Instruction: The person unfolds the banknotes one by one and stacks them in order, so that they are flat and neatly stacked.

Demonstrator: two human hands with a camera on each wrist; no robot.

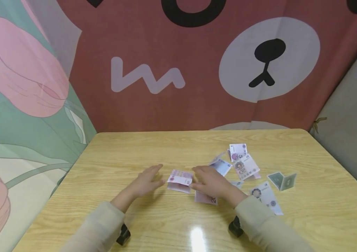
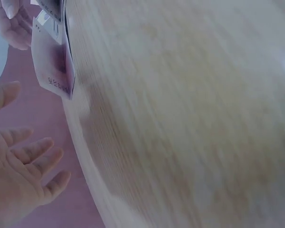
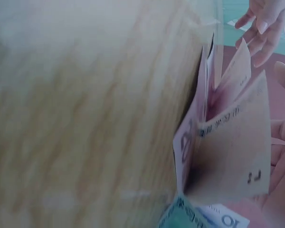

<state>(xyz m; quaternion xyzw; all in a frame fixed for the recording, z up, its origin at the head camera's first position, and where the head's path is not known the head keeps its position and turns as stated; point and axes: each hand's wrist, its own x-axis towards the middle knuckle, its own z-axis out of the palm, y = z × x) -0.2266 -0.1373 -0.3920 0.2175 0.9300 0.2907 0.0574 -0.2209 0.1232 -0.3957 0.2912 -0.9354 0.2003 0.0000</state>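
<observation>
My two forearms (image 1: 261, 220), in pale sleeves (image 1: 98, 222), reach forward and angle in toward each other, the wrists (image 1: 122, 201) bare beyond the cuffs. My left hand (image 1: 145, 182) is empty, its fingers loosely spread and thumb apart. My right hand (image 1: 210, 180) faces it across a gap, fingers extended leftward, thumb standing away from them.

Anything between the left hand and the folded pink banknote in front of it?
Nothing visible. In the head view, the left hand has a clear side approach to the folded pink banknote; the right hand is on the opposite side.
</observation>
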